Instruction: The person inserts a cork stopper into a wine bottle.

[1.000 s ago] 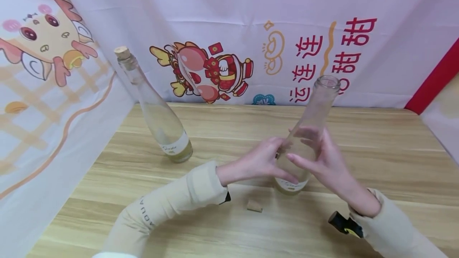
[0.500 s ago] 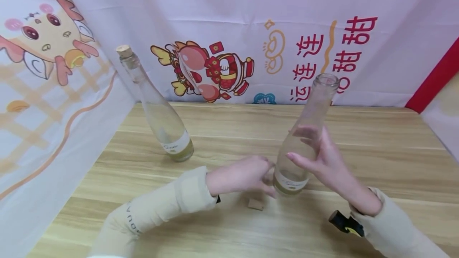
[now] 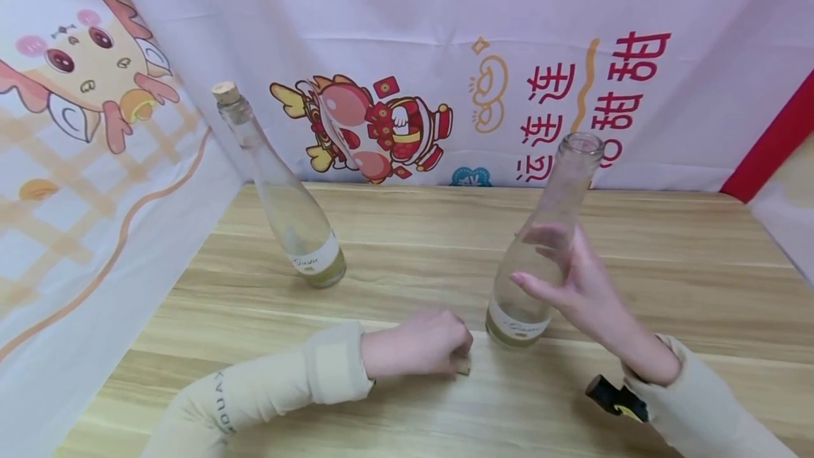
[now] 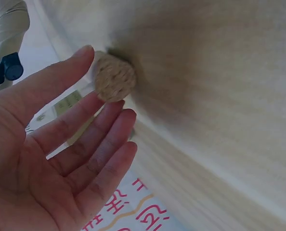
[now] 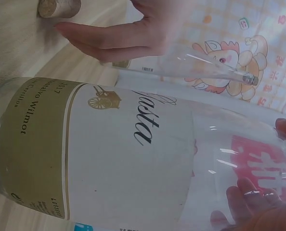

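Observation:
My right hand (image 3: 591,295) grips a clear glass bottle (image 3: 559,189) round its middle. The bottle stands upright on the table, its mouth uncorked, with a white and olive label (image 5: 128,149) near the base. Just left of the bottle, my left hand (image 3: 422,341) is low over the tabletop at a loose cork (image 3: 463,367). In the left wrist view, the cork (image 4: 115,79) lies at the tips of the thumb and index finger, which stand on either side of it. The other fingers are relaxed and extended. From the head view, the left hand hides most of the cork.
A second clear bottle (image 3: 292,210) stands at the left with a cork (image 3: 225,92) in its mouth. The wood-grain table (image 3: 407,253) ends at a printed white and red cloth (image 3: 407,27) behind. Another printed cloth (image 3: 83,182) hangs at the left.
My left hand has let go of the bottle and moved left and down to the loose cork. My right hand keeps its grip, and the bottle stays in place.

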A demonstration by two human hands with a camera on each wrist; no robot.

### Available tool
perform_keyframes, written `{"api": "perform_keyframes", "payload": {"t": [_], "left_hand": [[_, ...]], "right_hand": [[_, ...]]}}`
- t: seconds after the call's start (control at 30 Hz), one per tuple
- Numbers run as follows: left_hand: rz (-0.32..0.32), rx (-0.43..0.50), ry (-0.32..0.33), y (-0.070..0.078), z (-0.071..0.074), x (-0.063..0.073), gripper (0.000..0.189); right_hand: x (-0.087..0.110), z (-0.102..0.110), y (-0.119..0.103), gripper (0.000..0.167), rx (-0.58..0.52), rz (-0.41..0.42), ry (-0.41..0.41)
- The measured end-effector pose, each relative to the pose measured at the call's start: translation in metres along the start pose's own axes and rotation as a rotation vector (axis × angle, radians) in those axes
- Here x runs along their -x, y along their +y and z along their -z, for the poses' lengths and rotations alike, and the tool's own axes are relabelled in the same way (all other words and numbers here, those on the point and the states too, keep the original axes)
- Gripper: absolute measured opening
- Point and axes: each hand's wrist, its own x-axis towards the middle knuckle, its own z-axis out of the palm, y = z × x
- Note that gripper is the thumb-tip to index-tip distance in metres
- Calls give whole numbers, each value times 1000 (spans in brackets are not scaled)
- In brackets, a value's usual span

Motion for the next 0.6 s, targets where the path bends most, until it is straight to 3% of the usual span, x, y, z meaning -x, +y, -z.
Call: {"api": "perform_keyframes", "payload": {"t": [0.27, 0.43, 0.6], "left_hand": [[9, 57, 10, -2, -5, 0, 14], [40, 149, 25, -4, 2, 1, 15], [42, 186, 91, -8, 14, 3, 17]], "right_hand": [[0, 0, 1, 57, 3, -3, -11], [0, -1, 2, 57, 4, 1, -5], [1, 0, 2, 58, 10, -1, 4]]}}
